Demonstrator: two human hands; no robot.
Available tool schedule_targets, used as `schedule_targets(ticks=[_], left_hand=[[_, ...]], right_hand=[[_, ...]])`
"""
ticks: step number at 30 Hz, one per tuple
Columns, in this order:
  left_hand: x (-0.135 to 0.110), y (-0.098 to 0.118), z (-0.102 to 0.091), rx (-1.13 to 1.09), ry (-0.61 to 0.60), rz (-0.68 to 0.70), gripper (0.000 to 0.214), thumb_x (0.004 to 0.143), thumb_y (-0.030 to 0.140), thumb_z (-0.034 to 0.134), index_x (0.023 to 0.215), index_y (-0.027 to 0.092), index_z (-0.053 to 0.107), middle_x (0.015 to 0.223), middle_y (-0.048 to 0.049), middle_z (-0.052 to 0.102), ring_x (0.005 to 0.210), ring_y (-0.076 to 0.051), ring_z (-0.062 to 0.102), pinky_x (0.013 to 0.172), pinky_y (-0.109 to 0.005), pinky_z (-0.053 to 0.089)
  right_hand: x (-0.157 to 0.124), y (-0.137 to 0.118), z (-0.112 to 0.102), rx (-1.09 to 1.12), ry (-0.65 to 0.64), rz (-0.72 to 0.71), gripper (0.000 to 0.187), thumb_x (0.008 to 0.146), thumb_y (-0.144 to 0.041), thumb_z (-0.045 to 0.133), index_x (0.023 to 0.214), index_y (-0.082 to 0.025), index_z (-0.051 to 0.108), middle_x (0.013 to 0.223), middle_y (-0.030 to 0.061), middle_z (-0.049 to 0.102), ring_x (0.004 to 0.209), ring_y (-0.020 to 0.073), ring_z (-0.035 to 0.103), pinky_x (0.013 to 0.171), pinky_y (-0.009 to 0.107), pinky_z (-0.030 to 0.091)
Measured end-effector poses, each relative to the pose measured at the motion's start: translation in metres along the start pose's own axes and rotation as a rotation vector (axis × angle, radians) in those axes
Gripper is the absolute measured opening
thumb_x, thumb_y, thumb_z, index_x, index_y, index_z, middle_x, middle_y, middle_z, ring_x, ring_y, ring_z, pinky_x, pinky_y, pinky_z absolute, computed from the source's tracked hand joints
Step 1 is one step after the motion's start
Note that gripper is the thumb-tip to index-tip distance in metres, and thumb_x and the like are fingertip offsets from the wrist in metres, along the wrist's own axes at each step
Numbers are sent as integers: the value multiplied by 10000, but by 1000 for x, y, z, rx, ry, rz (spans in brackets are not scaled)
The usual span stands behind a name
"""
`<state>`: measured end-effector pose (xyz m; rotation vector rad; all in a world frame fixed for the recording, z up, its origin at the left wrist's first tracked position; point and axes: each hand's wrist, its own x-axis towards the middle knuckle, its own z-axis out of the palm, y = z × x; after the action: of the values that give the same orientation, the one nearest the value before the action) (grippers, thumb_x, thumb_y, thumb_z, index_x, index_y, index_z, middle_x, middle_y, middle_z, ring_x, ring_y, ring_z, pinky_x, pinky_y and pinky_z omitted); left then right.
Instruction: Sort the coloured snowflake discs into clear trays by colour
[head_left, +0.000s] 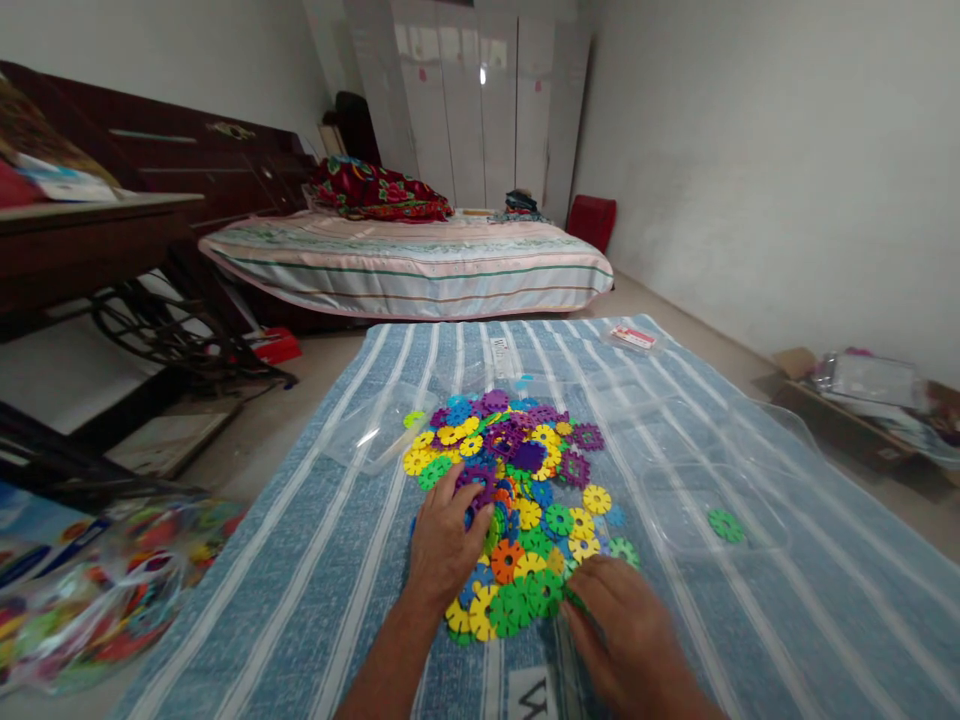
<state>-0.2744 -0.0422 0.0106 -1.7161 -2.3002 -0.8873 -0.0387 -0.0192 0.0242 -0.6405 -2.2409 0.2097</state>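
Observation:
A heap of notched plastic building discs [529,512] in yellow, green, blue, orange and purple lies on a striped cloth. My left hand [448,535] rests on the heap's left side, fingers apart, touching a purple square piece [477,484]. At the heap's near right edge, my right hand [630,625] is closed in a pinch on a green disc [581,600], partly hidden by the fingers. Beside it lie overlapping green discs [517,606]. To the right, a clear plastic container [780,520] holds a single green disc [726,525].
More clear containers [360,430] stand around the heap's left and far sides. A small red-labelled packet [632,338] lies at the cloth's far end. A bag of colourful pieces [142,600] sits low at left, a cardboard box [862,420] at right. A bed [420,270] stands beyond.

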Motion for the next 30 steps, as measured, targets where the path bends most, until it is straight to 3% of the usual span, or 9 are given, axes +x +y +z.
schedule_targets(ticks=[7,16,30], left_hand=[[0,-1,-2,-69,25,-46,347,826,323,480,1109,162,602,1203,-112,589,1137,-242,527,984,-440,437],[2,-2,-4,-180,89,-180,384,826,322,435,1154,179,572,1154,-86,640,1060,-204,599,947,-361,470],[7,15,-16,-226,54,-257,311,771,474,500,864,228,665,765,10,718,698,-171,674,658,-241,517]], right_hand=[[12,5,16,43,-103,107,103,855,-169,477,815,-195,568,764,41,575,772,173,535,687,316,441],[19,10,29,40,-58,89,157,866,-161,443,753,-198,546,722,31,554,748,168,515,678,302,414],[18,11,30,51,-26,88,168,868,-166,438,757,-196,560,719,35,560,753,169,525,675,307,427]])
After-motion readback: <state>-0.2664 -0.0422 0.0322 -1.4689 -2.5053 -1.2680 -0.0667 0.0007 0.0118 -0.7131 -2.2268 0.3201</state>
